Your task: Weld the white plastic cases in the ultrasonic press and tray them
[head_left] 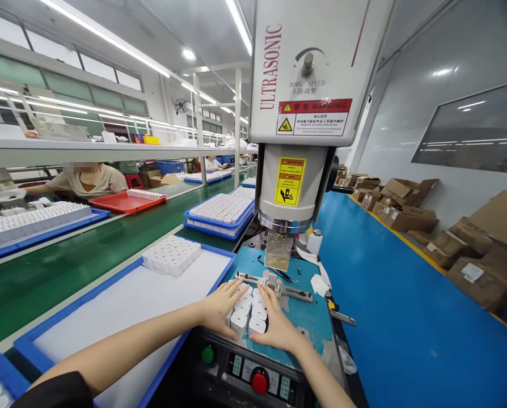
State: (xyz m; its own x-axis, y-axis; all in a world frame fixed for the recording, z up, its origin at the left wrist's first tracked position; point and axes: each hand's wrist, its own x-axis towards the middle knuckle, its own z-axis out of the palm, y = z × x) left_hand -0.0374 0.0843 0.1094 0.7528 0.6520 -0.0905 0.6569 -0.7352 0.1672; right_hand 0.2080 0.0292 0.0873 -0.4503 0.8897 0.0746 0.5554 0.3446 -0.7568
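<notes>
Several small white plastic housings (pixel 248 313) stand in two short rows on the teal work plate (pixel 308 317) of an ultrasonic welder. My left hand (pixel 220 306) lies flat against the left side of the rows, fingers stretched out. My right hand (pixel 274 323) lies flat against the right side, fingers together and extended. Both hands bracket the group and touch it. A metal fixture (pixel 274 285) with one white part sits just beyond the rows, under the welder's horn (pixel 278 251).
A blue-rimmed white tray (pixel 121 306) at the left holds a block of white housings (pixel 171 255). More filled blue trays (pixel 222 212) lie behind, beside a green conveyor (pixel 87 255). The welder's control panel has a green button (pixel 208 355) and a red button (pixel 259 382). Cardboard boxes (pixel 470 249) line the right wall. A co-worker (pixel 83 178) sits across the conveyor.
</notes>
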